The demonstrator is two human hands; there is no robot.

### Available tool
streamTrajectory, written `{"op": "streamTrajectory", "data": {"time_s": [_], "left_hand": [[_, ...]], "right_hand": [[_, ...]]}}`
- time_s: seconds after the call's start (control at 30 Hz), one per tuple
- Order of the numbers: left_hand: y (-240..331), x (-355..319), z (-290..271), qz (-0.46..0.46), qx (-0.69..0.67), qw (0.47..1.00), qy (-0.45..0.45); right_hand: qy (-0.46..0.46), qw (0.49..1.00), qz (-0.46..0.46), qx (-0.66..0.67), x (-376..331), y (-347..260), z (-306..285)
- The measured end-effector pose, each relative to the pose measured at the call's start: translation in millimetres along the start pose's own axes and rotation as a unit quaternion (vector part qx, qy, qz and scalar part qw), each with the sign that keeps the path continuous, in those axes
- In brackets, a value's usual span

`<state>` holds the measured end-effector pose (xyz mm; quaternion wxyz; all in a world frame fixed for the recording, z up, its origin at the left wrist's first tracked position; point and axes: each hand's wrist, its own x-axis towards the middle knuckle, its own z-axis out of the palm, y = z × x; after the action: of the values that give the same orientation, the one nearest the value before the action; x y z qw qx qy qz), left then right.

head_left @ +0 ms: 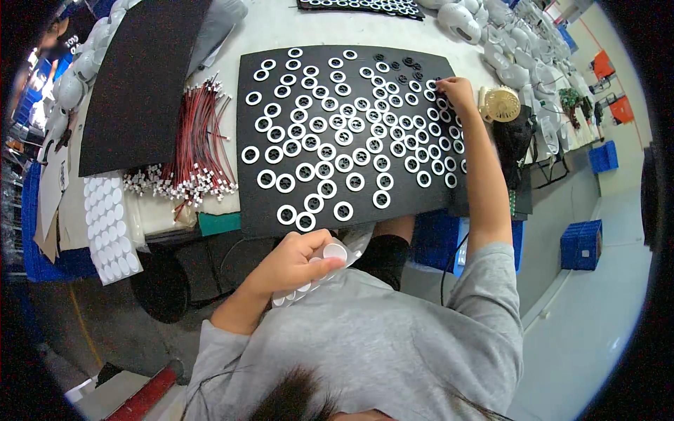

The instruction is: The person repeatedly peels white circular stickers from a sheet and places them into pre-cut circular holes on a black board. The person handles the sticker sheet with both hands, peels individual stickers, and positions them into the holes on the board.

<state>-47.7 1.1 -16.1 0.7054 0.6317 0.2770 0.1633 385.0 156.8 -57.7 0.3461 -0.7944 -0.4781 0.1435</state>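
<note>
Right fingers (444, 85), the nearer hand's, are bent downward, their gap and any hold unclear, with a white ring (430, 85) just at their nine o'clock. It lies toward the two-o'clock corner of the black board (256, 210); left fingers (328, 266) pinch a sticker strip (335, 250) beyond its seven-o'clock edge.

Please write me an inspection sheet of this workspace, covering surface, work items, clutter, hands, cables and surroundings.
Surface: white table, black board at its near edge.
Work items: many black discs with white rings scattered over the board; some ringless black discs near its far right corner.
Clutter: black sheet and white sticker sheet at left; gold round device at right.
Hands: left hand holds a strip of white round stickers; right hand at a ringed disc, grip unclear.
Cables: red-and-black wires, bundled, white connectors.
Surroundings: blue basket at right.
</note>
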Motion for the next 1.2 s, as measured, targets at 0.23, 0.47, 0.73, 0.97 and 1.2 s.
{"op": "streamTrajectory", "data": {"time_s": [0.23,0.47,0.73,0.97,1.2], "left_hand": [[6,5,-5,0.021,0.067,0.998,-0.001],[12,8,-11,0.013,-0.012,0.999,-0.039],[24,11,-16,-0.039,0.013,0.999,-0.022],[21,21,-2,0.016,-0.120,0.992,-0.021],[20,20,-9,-0.025,-0.111,0.987,-0.115]], "right_hand": [[0.045,0.995,0.027,-0.089,-2,-5,1],[0.061,0.987,-0.002,-0.149,-7,-18,1],[-0.093,0.955,-0.233,0.158,-121,-114,-16],[-0.360,0.842,-0.392,0.086,-253,-184,-14],[-0.515,0.814,-0.183,0.198,-251,-174,-15]]}}
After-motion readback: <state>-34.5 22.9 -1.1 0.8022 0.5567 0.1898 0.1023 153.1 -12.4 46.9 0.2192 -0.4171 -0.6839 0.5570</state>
